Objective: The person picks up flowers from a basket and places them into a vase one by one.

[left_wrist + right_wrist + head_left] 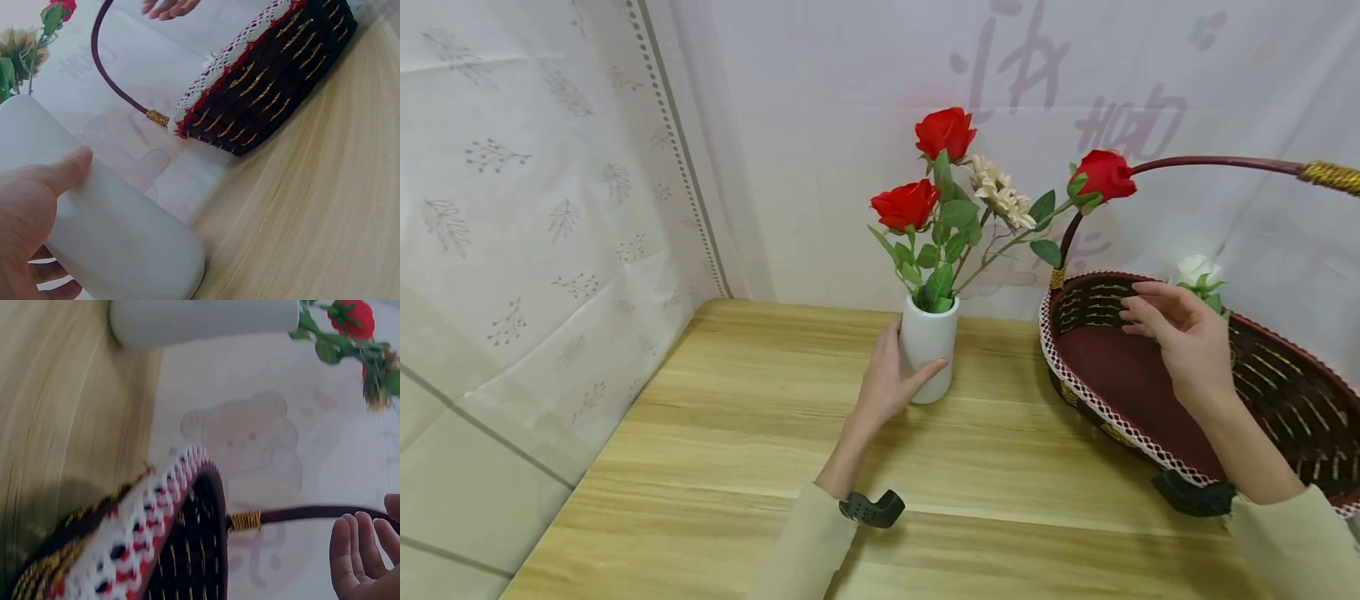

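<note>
My left hand (891,375) grips a white cylindrical vase (931,350) that stands on the wooden table, thumb across its front and fingers round the far side. Red roses (945,133), a cream flower (1002,193) and green leaves rise from the vase; one red rose (1105,177) leans far right, overlapping the basket handle in the head view. Over the dark woven basket (1120,417) hovers my right hand (1198,350), fingers loosely bent and holding nothing. A white rose (1198,273) shows behind that hand, its stem mostly hidden.
The basket's thin arched handle (1217,162) with gold wrapping rises at the right. White lace with red trim edges its rim. Pale printed cloth (820,150) hangs behind the wooden table (737,433) and along its left side.
</note>
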Motion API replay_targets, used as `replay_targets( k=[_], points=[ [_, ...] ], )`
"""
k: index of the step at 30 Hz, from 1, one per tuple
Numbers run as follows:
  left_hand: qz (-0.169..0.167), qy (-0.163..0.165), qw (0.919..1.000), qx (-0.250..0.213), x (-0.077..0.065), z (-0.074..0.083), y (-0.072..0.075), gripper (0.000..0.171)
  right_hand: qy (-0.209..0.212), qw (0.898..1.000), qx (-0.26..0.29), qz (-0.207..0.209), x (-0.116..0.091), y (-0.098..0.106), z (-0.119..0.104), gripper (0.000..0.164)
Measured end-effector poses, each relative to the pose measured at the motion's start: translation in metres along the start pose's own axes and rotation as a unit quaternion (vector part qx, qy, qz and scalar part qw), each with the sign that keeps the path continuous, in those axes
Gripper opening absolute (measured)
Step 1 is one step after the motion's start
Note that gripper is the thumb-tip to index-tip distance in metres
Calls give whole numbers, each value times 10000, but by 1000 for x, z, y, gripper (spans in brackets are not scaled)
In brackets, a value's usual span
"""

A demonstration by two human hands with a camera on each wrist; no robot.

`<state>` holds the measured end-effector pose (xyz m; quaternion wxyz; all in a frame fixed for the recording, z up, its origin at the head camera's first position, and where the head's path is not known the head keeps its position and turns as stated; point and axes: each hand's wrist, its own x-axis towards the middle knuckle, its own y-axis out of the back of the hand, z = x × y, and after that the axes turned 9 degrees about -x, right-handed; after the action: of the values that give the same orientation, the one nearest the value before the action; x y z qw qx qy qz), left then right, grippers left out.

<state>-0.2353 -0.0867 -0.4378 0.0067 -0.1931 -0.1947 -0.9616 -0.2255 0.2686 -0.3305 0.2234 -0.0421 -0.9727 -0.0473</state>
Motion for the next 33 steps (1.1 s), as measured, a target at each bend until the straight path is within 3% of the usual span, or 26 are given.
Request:
replay_targets(
  k=[15,21,24,28,33],
  points=[
    [-35,31,10000,-32,2,5,-2,94,-595,9960,149,653,11,49,8,23],
    [-29,11,10000,-45,2,6,-1,95,-980,9898,-200,1011,11,69,11,17],
    [-12,20,10000,-69,2,6,-1,95,-1125,9785,-1177,1262,12,75,15,14],
    [-18,85,9999,-65,1,5,-1,95,-1386,9457,-2485,1570,15,84,23,11],
    [-33,143,9999,-65,1,4,0,96,-1829,9251,-2862,1699,17,97,31,9]
  ],
)
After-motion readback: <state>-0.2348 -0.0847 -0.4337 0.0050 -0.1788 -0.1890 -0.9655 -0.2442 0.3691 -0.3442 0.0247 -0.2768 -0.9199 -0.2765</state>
